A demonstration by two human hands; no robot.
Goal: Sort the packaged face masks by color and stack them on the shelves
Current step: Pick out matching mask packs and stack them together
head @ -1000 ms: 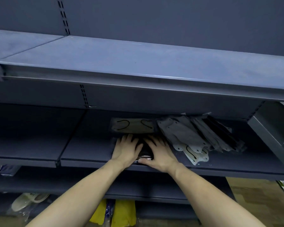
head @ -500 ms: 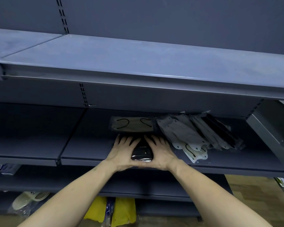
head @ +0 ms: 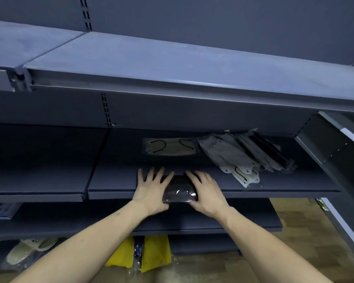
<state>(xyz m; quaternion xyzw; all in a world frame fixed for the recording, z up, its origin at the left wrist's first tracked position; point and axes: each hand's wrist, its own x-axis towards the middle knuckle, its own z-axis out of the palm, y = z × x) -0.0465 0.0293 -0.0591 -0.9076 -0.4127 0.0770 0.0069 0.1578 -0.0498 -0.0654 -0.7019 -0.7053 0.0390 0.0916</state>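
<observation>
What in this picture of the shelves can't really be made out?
- Black packaged masks, head view: both ends hidden under the left hand and right hand; count unclear.
- Loose heap of grey and black mask packets: overlapping, so uncountable.
- Yellow wrapped items on the floor: partly hidden by the shelf and forearms.

- The shelves [head: 192,64] are dark blue-grey all over.
- The packet under the hands [head: 180,190] is black in glossy clear wrap.
- The lone packet at the back [head: 170,147] is beige with black ear loops.
- The leaning pile [head: 243,154] runs grey, cream-white and black.
- Lower down, a folded item [head: 151,252] is bright yellow.
- The slipper [head: 29,250] is pale cream.
- The floor [head: 294,221] is brown wood-grain.
</observation>
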